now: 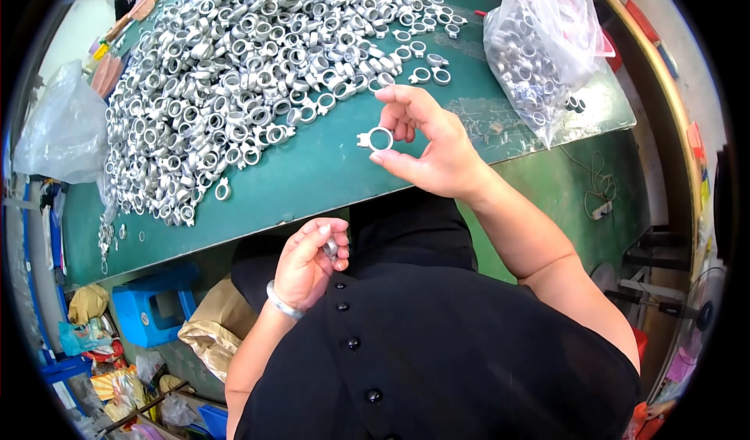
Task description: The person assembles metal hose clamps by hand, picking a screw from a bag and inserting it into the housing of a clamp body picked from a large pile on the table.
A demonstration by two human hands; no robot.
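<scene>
Hands: right hand pinches a silver metal ring with side tabs; left hand grips a small silver metal piece.
Counter: green counter heaped with matching silver rings.

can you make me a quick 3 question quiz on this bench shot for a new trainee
1. True or false: the right hand holds a single metal ring part up between thumb and fingers, above the green table.
2. Where does the clear plastic bag of parts lie relative to the big loose pile of ring parts? A) to the pile's left B) to the pile's right C) on top of the pile
3. What does the left hand pinch close to the person's body?

Key
1. True.
2. B, toward the table's right end.
3. A small metal piece; its exact shape is too hidden to tell.
</scene>
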